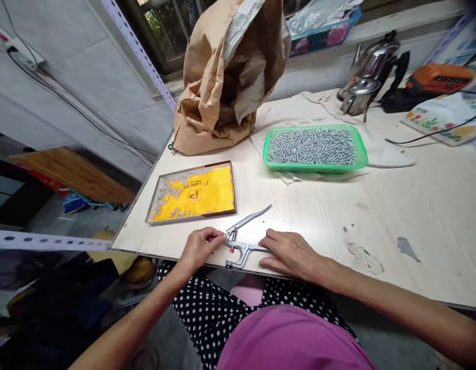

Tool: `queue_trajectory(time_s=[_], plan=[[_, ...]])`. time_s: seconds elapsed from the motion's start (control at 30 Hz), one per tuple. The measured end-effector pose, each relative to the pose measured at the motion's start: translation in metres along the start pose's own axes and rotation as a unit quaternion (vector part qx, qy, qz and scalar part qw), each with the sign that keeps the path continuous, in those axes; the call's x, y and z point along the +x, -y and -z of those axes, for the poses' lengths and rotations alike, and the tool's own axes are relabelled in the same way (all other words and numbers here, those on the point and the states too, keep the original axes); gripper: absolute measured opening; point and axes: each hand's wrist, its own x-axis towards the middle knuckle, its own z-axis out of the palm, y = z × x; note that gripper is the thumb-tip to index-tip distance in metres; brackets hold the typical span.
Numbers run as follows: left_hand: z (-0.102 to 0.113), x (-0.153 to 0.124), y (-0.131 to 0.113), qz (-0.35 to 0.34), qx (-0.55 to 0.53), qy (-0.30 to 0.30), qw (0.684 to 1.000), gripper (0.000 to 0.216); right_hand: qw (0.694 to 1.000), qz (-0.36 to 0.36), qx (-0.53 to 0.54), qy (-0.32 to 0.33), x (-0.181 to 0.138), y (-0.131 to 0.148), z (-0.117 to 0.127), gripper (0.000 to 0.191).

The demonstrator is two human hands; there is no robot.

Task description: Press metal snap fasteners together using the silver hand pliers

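Observation:
A pair of metal snap-fastener pliers (243,248) lies near the table's front edge, its handles spread apart. A spring shows near the pivot, and a small red part sits at the jaw. My right hand (290,252) is closed around the end of the lower handle, while the upper handle slants free toward the back. At the other end of the tool, my left hand (201,249) pinches close against the pliers' head. Whatever is between its fingertips is too small to make out.
Behind my left hand, a shallow tray (191,218) with a yellow lining holds scattered small metal pieces. A green plastic basket (318,167) full of similar pieces stands farther right. A large brown paper bag (207,103), a metal kettle (379,54) and an orange-black device (438,77) are behind.

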Motion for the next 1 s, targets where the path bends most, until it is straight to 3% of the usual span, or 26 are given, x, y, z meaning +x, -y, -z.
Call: queue_trajectory(time_s=[0.13, 0.23, 0.47, 0.63, 0.77, 1.0], plan=[[-0.015, -0.011, 0.016, 0.034, -0.024, 0.023, 0.999, 0.039, 0.999, -0.001, -0.034, -0.006, 0.004, -0.003, -0.017, 0.008], [-0.019, -0.012, 0.019, 0.057, -0.038, 0.037, 0.997, 0.038, 0.997, 0.036, -0.052, -0.033, 0.007, -0.008, -0.019, 0.013], [-0.024, -0.007, 0.013, 0.009, -0.022, -0.040, 0.999, 0.035, 0.983, 0.093, -0.120, -0.106, 0.010, -0.016, -0.011, 0.028], [-0.030, -0.004, 0.014, 0.015, -0.015, -0.037, 0.999, 0.036, 0.979, 0.101, -0.144, -0.106, 0.010, -0.016, -0.009, 0.029], [-0.031, 0.002, 0.017, 0.050, -0.006, -0.006, 0.999, 0.037, 0.985, 0.081, -0.127, -0.078, 0.011, -0.016, -0.006, 0.027], [-0.018, 0.021, 0.011, 0.138, -0.017, 0.132, 0.981, 0.035, 0.993, 0.038, -0.104, -0.031, 0.018, -0.024, -0.013, 0.017]])
